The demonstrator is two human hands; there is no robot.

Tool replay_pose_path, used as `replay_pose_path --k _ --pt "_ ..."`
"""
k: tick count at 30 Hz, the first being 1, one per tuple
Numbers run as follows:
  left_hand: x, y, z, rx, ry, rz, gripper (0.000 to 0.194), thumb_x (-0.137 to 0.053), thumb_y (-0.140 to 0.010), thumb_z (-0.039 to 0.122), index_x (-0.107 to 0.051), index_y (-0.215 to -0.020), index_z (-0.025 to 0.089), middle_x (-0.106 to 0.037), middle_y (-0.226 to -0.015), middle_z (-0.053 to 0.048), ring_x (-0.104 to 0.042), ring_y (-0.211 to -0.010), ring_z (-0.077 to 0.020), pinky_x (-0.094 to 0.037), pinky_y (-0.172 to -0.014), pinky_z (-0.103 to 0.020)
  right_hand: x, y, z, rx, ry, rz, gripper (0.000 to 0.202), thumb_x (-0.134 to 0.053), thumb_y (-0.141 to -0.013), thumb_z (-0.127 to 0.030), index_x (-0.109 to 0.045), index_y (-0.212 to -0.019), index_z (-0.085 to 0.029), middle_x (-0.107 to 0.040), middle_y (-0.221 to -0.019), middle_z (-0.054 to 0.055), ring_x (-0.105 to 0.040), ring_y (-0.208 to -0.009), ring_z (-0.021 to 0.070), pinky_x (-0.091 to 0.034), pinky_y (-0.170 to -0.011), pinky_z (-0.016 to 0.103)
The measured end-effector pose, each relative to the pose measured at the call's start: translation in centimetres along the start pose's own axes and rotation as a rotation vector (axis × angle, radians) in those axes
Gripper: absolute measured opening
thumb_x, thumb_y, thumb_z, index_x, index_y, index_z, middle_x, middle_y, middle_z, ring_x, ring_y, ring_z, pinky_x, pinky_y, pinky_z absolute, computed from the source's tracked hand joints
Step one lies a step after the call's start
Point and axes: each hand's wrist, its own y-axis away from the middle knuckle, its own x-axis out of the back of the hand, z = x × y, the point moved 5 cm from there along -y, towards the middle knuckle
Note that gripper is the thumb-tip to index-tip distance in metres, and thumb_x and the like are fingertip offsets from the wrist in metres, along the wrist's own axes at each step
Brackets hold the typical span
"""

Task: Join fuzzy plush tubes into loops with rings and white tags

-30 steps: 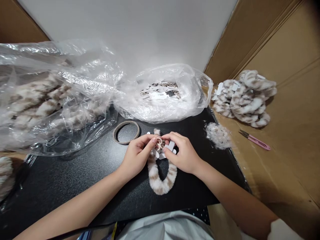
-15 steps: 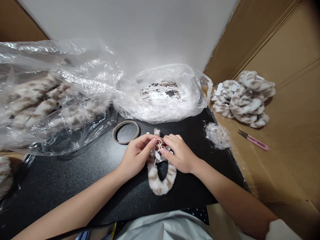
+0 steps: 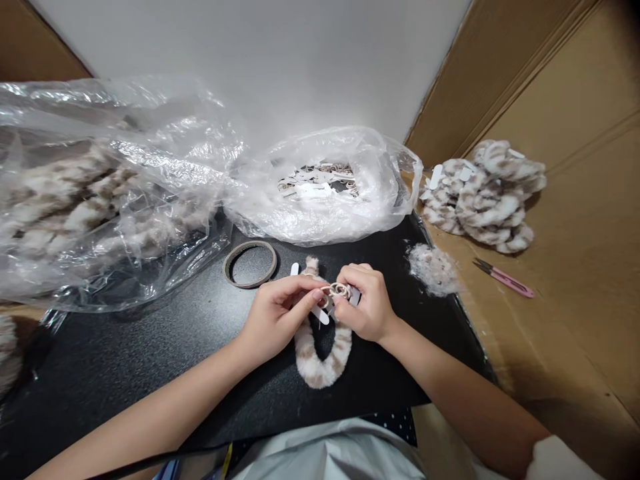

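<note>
A fluffy white and brown loop (image 3: 324, 370) lies on the black table (image 3: 200, 333) beneath both hands. Above it, my left hand (image 3: 280, 310) pinches the left side of a small cluster of beige rings (image 3: 340, 289). The fingers of my right hand (image 3: 367, 303) are closed on the right part of the same cluster. White tags show around the rings, one tag (image 3: 321, 315) hanging between the hands and another (image 3: 295, 269) behind my left fingers. How the rings link together is too small to tell.
Behind the hands lie a tape roll (image 3: 251, 265) and a clear bag (image 3: 320, 223) of tagged rings. A large bag (image 3: 150, 220) of fluffy pieces fills the left. At right are fluff (image 3: 433, 269), fluffy loops (image 3: 493, 200) and pink snips (image 3: 510, 282).
The rings have shifted right, nearer my right hand, and my hands are slightly farther apart. A white tag now hangs lower between them, and another shows behind my left fingers.
</note>
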Motion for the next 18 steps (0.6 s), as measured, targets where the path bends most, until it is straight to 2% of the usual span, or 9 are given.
replay_pose_path --k 8,13,18 --pt "0.1 0.5 0.4 -0.141 -0.167 0.049 0.010 -0.067 -0.082 0.019 -0.075 -0.087 0.016 -0.076 -0.079 -0.005 -0.069 -0.068 -0.0150 -0.052 -0.064 -0.021 0.1 0.2 -0.3 0.065 0.117 0.011 0.015 -0.045 -0.067 -0.027 -0.032 -0.061 -0.022 -0.042 -0.054 -0.003 -0.041 -0.053 0.0142 -0.030 -0.062 0.033" --pt "-0.2 0.8 -0.2 -0.079 -0.147 0.058 0.006 -0.069 -0.077 0.018 -0.071 -0.081 0.014 -0.074 -0.074 -0.004 -0.067 -0.064 -0.0147 -0.052 -0.061 -0.022 -0.5 0.4 -0.3 0.111 0.243 -0.047 0.017 -0.042 -0.073 -0.023 -0.029 -0.062 -0.023 -0.041 -0.053 -0.003 -0.040 -0.052 0.0149 -0.028 -0.063 0.033" --pt "0.0 0.6 0.0 -0.028 -0.086 0.081 0.004 -0.066 -0.079 0.018 -0.068 -0.077 0.015 -0.069 -0.068 -0.001 -0.063 -0.059 -0.0111 -0.050 -0.057 -0.018 -0.9 0.4 0.2 0.046 0.190 -0.168 0.021 -0.033 -0.087 -0.025 -0.034 -0.066 -0.022 -0.046 -0.057 -0.002 -0.044 -0.054 0.0153 -0.029 -0.065 0.032"
